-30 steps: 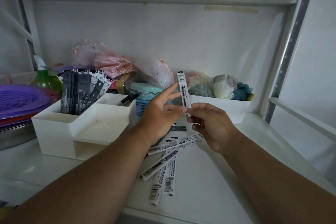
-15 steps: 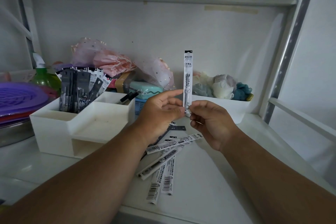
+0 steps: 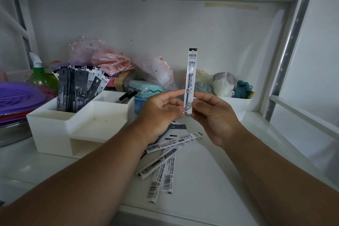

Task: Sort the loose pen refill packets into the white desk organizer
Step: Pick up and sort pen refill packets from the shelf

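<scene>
- Shelf: I work over it; both hands hover above the loose packets fanned just below my wrists.
- Organizer: it stands left of my left hand, its back-left bin already holding upright packets.
- Held packet: upright between my hands, its lower end pinched by the left hand's fingertips and the right hand.
- Step, as I judge it: reading the packet before filing. Next I must carry it left and drop it upright into the matching bin.
- Writing: Chinese characters, "子弹头" legible; barcodes on the loose ones; smaller print unreadable.
</scene>
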